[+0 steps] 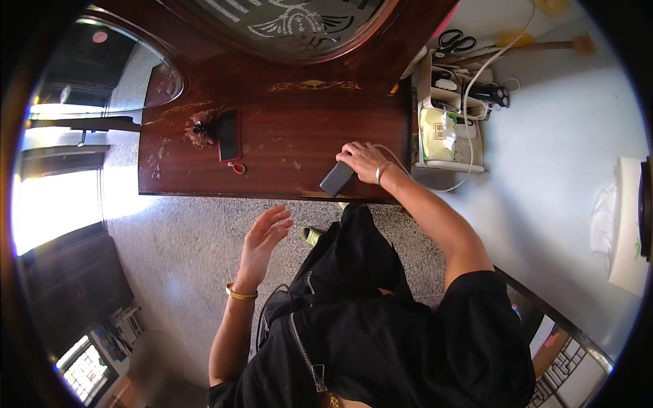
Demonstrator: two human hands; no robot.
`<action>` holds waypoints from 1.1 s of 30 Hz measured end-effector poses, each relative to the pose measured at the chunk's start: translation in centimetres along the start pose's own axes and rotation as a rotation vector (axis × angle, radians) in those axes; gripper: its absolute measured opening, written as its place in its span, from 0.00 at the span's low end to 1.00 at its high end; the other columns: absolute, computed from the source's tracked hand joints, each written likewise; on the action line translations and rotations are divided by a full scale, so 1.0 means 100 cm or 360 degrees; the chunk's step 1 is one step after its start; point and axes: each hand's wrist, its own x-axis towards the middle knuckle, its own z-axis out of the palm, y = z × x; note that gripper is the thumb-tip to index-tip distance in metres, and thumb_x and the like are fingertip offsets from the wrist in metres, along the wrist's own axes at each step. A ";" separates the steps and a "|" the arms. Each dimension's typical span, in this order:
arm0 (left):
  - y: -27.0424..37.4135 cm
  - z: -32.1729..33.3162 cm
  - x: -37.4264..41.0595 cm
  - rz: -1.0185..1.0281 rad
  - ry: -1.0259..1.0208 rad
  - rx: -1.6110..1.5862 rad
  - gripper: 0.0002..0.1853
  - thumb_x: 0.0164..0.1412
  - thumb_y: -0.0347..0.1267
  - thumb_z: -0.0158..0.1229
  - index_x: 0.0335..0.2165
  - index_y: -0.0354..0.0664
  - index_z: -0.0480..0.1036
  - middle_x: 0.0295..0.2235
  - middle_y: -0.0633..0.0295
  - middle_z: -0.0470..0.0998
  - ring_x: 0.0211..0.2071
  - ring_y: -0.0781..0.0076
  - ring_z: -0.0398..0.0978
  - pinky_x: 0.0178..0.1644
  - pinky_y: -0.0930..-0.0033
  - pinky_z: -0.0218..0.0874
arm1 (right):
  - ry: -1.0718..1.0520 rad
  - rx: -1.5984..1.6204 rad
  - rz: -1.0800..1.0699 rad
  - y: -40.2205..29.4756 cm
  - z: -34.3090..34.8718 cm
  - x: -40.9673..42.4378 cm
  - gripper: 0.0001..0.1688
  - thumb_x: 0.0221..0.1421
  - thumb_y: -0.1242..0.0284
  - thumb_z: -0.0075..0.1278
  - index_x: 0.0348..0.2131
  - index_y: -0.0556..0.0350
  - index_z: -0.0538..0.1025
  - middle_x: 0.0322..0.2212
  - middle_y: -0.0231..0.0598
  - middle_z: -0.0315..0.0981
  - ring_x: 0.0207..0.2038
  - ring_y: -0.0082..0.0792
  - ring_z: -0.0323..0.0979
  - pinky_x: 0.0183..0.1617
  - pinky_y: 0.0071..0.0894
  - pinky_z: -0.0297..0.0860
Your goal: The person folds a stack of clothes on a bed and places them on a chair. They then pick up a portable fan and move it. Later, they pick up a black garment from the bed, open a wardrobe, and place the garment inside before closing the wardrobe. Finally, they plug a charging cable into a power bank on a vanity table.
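Observation:
My right hand [361, 162], with a silver bangle at the wrist, grips one end of a dark grey rectangular device [337, 178], perhaps a power bank. The device lies at the front edge of a dark red-brown wooden tabletop [285, 148]. A thin pale cable [395, 154] runs out beside this hand to the right. My left hand [266, 229] hangs over the floor in front of the table, fingers spread and nothing in them. Further left on the wood lies a phone [229, 135] with a red edge, a red ring strap [238, 168] at its lower end.
A small dark object [198, 127] amid pinkish-brown stuff is left of the phone. Oval mirror glass [306, 25] rises at the back. At right, a white organizer [426, 127] holds black-handled scissors [455, 42], a tissue pack [437, 133] and a shaver [490, 95]; a white cable [467, 102] hangs across it.

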 end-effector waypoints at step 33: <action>-0.003 0.004 -0.005 -0.0122 0.0035 0.0038 0.24 0.64 0.26 0.52 0.58 0.37 0.62 0.52 0.57 0.70 0.51 0.69 0.70 0.55 0.70 0.62 | 0.0798 0.0635 0.1457 -0.071 0.060 -0.021 0.62 0.44 0.47 0.61 0.61 0.68 0.49 0.49 0.60 0.61 0.50 0.58 0.62 0.52 0.52 0.63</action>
